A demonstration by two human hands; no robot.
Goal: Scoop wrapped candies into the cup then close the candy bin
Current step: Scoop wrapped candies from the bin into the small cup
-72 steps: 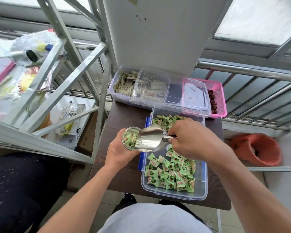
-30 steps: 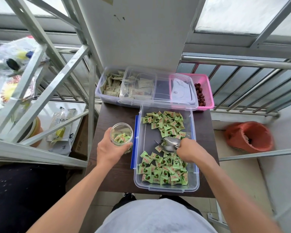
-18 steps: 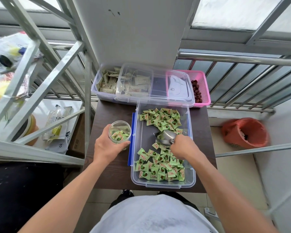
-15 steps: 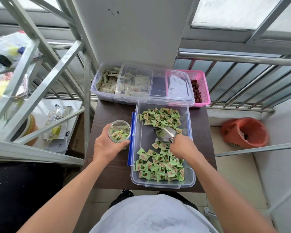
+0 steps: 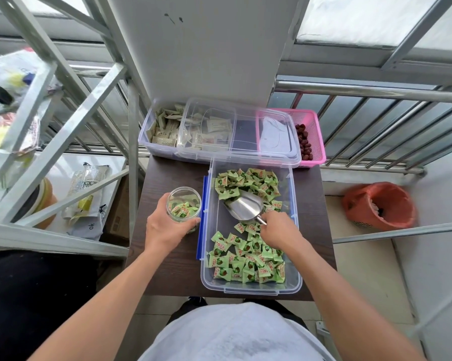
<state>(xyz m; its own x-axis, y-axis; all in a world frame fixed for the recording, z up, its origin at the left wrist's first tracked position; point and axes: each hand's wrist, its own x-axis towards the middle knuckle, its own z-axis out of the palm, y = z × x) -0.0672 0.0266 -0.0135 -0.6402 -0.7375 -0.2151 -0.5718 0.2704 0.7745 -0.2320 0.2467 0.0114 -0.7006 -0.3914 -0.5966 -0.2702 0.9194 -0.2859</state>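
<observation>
Metal scoop point(image 5: 244, 205) gripped by the right hand point(image 5: 279, 229); cup point(image 5: 184, 205) gripped by the left hand point(image 5: 164, 227).
Right fingers point(image 5: 269, 222) curl tight round the scoop's handle; its mouth points toward 11 o'clock, against the far heap of green wrapped candies point(image 5: 245, 261) inside the open candy bin point(image 5: 248, 289). Left fingers point(image 5: 193, 222) wrap the clear, partly filled cup, upright just beside the bin's wall at 9 o'clock. Bin sits on the dark desk point(image 5: 172, 277). A clear lid point(image 5: 245, 134) lies at 12 o'clock.

The clear bin point(image 5: 251, 291) sits open, green wrapped candies point(image 5: 245, 264) inside (piled at both ends); a metal scoop point(image 5: 244, 205) rests mid-bin; the part-filled clear cup point(image 5: 184, 198) stands upright just left.
</observation>
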